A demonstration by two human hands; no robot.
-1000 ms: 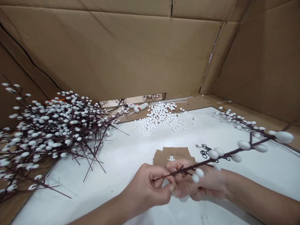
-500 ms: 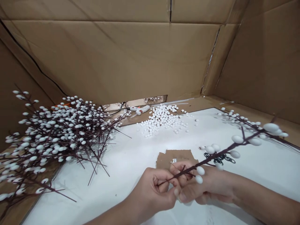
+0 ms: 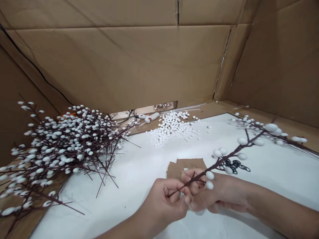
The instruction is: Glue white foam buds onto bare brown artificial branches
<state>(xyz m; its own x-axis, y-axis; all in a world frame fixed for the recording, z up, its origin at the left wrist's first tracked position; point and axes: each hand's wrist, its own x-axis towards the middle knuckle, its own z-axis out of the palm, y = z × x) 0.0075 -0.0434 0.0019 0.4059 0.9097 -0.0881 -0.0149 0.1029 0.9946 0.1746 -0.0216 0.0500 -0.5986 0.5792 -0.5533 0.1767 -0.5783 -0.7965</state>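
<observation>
A dark brown artificial berry branch with white oval berries slants up to the right from between my hands. My left hand is closed, thumb and fingers pinching the thin lower end of its stem. Close against it, my right hand is also closed, its fingertips meeting near the stem's lower part. The branch passes over the right hand's fingers, and what the right fingertips pinch is hidden. Just behind the hands lies a torn piece of cardboard with a small white blob on it.
Many finished berry branches are heaped at the left. Loose white berries lie scattered at the back, beside a white glue gun. Black rings sit right of the cardboard. Another branch lies far right. Cardboard walls enclose the table.
The branch's upper end has swung to the left and now stands a little steeper. Both hands keep their closed hold close together. The view has shifted slightly.
</observation>
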